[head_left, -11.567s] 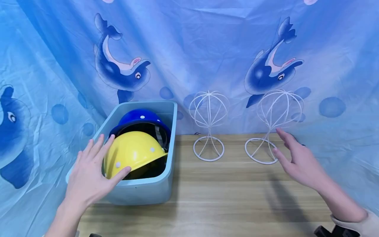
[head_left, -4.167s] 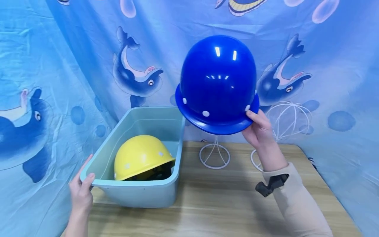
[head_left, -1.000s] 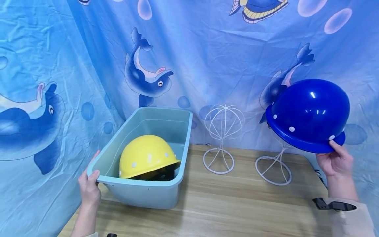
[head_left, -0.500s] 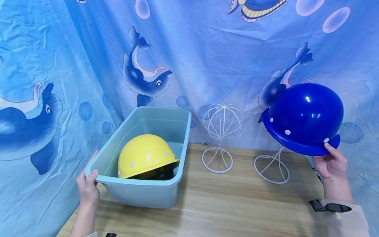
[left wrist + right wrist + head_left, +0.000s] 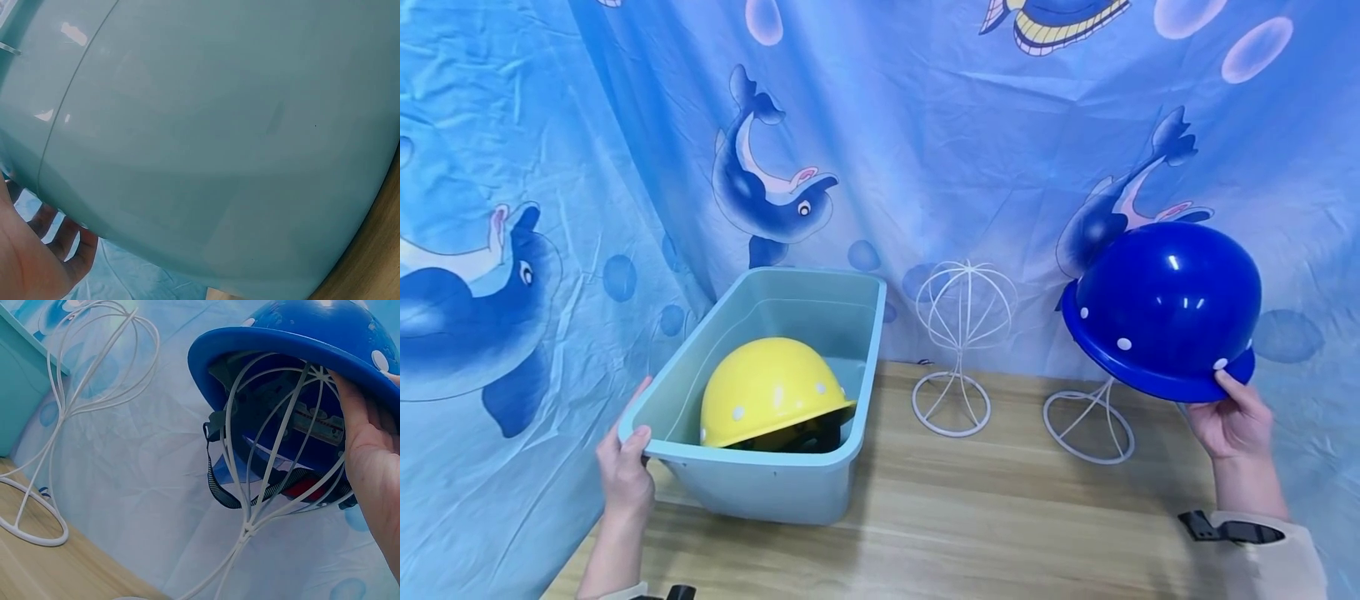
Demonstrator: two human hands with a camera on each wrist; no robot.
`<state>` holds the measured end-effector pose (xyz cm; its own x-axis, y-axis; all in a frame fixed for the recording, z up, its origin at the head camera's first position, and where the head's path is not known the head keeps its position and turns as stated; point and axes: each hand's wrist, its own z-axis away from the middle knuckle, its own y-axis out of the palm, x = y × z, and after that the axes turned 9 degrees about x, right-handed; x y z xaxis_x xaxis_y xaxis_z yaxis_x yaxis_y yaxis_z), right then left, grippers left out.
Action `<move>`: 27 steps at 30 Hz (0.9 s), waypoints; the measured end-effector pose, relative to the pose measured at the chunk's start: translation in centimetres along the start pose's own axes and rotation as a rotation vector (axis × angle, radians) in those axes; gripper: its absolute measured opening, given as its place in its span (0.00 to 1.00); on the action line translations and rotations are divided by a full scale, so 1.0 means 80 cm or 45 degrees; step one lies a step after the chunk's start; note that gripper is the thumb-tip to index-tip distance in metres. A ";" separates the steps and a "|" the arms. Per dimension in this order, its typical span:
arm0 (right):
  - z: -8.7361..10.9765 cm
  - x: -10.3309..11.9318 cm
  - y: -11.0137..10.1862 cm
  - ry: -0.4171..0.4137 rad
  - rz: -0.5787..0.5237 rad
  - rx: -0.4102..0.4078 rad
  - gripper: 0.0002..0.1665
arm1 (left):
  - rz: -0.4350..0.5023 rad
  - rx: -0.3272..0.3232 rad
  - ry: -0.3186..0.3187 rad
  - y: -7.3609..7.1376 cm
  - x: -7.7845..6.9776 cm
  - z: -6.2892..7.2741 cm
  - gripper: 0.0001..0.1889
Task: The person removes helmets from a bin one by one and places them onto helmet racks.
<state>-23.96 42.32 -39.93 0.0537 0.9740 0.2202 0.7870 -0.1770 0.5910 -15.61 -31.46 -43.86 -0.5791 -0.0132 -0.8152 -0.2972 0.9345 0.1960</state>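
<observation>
Blue hard hat (image 5: 1165,308) slightly lower than half a second ago; dome of right wire stand (image 5: 248,528) inside its shell. Right hand (image 5: 1232,421) pinches brim; seating judged incomplete. Left hand (image 5: 627,475) grips near-left rim of teal bin (image 5: 745,455).

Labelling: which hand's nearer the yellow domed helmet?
Left hand, gripping the teal plastic tub's rim left of the yellow helmet; right hand holds the glossy blue helmet farther right.
</observation>
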 end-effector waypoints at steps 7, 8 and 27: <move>0.005 -0.002 -0.004 0.018 -0.010 0.035 0.38 | 0.017 -0.018 -0.010 0.001 -0.003 0.000 0.31; 0.006 -0.002 -0.004 0.019 -0.004 0.029 0.38 | 0.015 -0.019 -0.014 0.001 -0.004 0.000 0.31; 0.016 -0.004 -0.005 0.035 -0.076 0.011 0.39 | 0.004 -0.035 -0.036 0.008 -0.008 0.003 0.31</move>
<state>-23.48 42.30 -41.25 -0.0103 0.9785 0.2062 0.7938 -0.1174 0.5967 -15.28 -30.81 -43.35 -0.5582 -0.0001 -0.8297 -0.3167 0.9243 0.2129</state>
